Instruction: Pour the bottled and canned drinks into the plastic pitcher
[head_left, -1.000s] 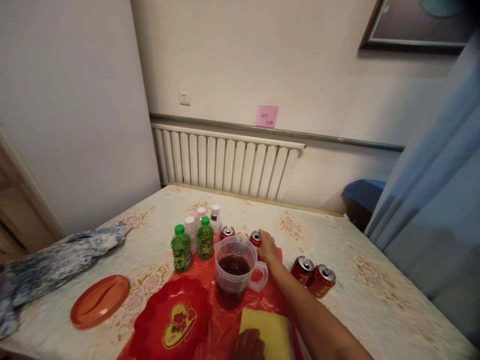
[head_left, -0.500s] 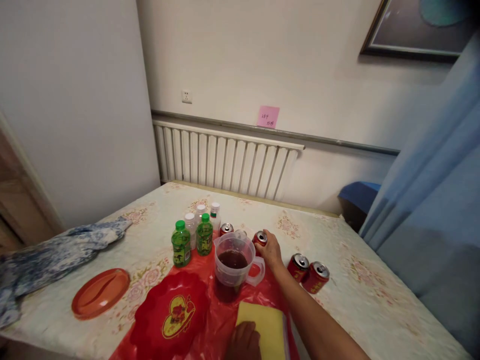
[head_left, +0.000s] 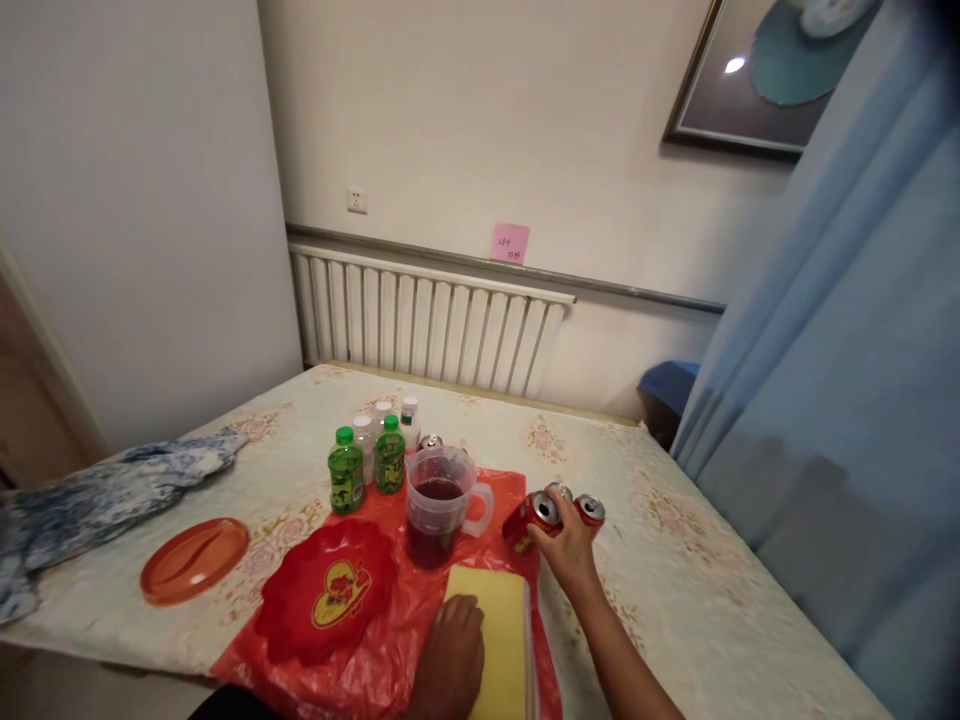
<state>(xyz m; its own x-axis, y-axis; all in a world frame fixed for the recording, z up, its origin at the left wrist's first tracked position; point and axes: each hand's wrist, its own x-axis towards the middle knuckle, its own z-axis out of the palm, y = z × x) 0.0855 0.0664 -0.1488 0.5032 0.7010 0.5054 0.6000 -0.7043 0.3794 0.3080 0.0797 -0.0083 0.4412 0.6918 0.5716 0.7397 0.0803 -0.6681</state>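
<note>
My right hand (head_left: 568, 548) grips a red drink can (head_left: 531, 516), tilted, right beside two more red cans (head_left: 591, 510) on the table. My left hand (head_left: 451, 660) rests flat on a yellow pad (head_left: 501, 625) near the front edge. A clear measuring jug (head_left: 439, 502) of dark liquid stands on a red plastic sheet (head_left: 390, 650). Behind it are two green bottles (head_left: 345, 484), several white-capped bottles (head_left: 384, 420) and another red can (head_left: 430, 442).
A red heart-printed plate (head_left: 328, 590) lies on the red sheet, an orange oval dish (head_left: 193, 560) to its left, and a blue patterned cloth (head_left: 97, 495) at the table's left. A radiator (head_left: 427, 325) lines the far wall. A blue curtain (head_left: 847, 400) hangs at right.
My right hand lifted the red can from behind the jug and carried it right, next to the two cans. The camera view shifted right and up.
</note>
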